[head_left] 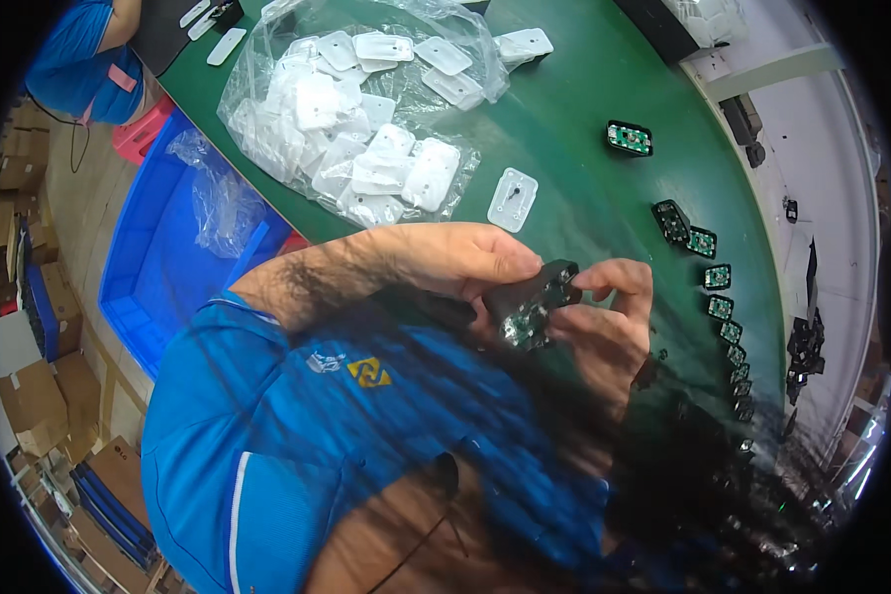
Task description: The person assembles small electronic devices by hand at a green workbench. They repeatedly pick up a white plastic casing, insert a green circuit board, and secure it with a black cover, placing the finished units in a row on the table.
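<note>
Close in front of my chest is a small black housing with a green circuit board [527, 322] inside. My left hand [470, 259] grips it from the left, thumb along its upper edge. From the right, my right hand [609, 312] has its fingers bent, with thumb and fingertip closed at the housing's right edge. Whether a small part sits between those fingertips cannot be made out. Just beyond the hands lies one white plastic cover [513, 200] with a dark spot in its middle. Dark strands of hair blur the lower part of the view.
A clear plastic bag [257, 99] full of white covers lies on the green table [574, 94]. Several black housings with boards [718, 277] line the table's right side, another [630, 139] farther back. A blue bin [148, 267] stands left, near another person's blue sleeve [64, 59].
</note>
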`<control>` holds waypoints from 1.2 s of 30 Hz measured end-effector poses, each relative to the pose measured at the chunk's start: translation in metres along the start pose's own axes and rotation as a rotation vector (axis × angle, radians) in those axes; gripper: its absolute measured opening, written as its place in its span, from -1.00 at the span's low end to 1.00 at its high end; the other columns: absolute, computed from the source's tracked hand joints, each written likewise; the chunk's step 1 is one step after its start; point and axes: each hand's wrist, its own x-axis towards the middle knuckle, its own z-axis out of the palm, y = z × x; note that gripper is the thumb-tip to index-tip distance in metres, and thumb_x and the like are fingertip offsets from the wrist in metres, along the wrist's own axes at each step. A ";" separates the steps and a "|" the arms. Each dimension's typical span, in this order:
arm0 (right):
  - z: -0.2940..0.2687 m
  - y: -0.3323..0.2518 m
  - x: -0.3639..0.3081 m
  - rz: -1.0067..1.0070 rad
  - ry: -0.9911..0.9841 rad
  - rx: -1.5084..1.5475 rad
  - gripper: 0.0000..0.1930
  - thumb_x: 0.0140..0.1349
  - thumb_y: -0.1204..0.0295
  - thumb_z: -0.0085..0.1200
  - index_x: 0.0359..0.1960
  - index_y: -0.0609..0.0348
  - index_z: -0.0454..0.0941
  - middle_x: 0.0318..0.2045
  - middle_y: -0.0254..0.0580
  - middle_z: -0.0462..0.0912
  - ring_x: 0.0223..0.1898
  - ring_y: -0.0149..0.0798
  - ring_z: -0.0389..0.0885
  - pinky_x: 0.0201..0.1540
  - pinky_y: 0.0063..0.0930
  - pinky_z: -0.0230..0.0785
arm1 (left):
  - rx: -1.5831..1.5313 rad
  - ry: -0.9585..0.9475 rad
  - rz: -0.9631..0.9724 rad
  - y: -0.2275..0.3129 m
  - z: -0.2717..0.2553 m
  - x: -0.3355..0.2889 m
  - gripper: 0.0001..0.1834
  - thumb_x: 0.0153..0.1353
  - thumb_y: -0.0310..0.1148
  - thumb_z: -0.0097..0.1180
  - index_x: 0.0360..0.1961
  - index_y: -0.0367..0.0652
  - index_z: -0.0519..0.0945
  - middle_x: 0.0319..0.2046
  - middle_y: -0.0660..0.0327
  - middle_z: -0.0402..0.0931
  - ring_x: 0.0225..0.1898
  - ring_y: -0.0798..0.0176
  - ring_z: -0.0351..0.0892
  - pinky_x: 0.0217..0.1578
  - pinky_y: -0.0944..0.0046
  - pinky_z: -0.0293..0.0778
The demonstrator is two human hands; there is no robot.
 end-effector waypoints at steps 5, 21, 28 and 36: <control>0.005 -0.011 0.002 0.049 0.034 0.047 -0.73 -0.12 0.42 0.32 -0.29 -0.07 0.68 -0.28 -0.32 0.52 -0.28 -0.29 0.40 -0.36 -0.46 0.19 | 0.023 -0.089 -0.007 -0.002 -0.005 0.000 -0.53 0.39 -0.02 -0.20 -0.17 -0.28 0.48 -0.37 0.10 0.59 -0.46 0.23 0.61 -0.52 0.35 0.51; 0.064 -0.019 0.008 0.233 0.748 0.410 -0.77 0.11 0.70 0.15 -0.22 0.24 0.43 -0.28 -0.15 0.50 -0.28 -0.30 0.48 -0.20 -0.53 0.38 | 1.268 0.488 0.737 0.003 0.022 0.001 -0.29 0.24 0.09 -0.02 0.17 -0.33 0.31 -0.13 -0.01 0.44 -0.21 0.05 0.50 -0.19 0.22 0.44; 0.060 -0.011 0.009 0.091 0.579 -0.136 -0.79 0.04 0.69 0.19 -0.28 0.22 0.50 -0.35 -0.12 0.55 -0.30 -0.23 0.50 -0.28 -0.47 0.38 | 0.883 0.490 0.606 -0.003 0.021 0.000 -0.39 0.31 -0.06 -0.01 0.19 -0.35 0.26 -0.03 0.10 0.40 -0.04 0.28 0.46 -0.04 0.29 0.42; 0.049 -0.017 0.013 0.192 0.390 -0.247 -0.81 0.03 0.64 0.19 -0.28 0.24 0.55 -0.38 -0.15 0.55 -0.32 -0.18 0.49 -0.25 -0.44 0.35 | 0.593 0.596 0.548 -0.007 0.019 0.000 -0.56 0.27 -0.32 0.10 0.13 -0.25 0.37 -0.13 0.14 0.49 -0.09 0.26 0.52 -0.08 0.29 0.46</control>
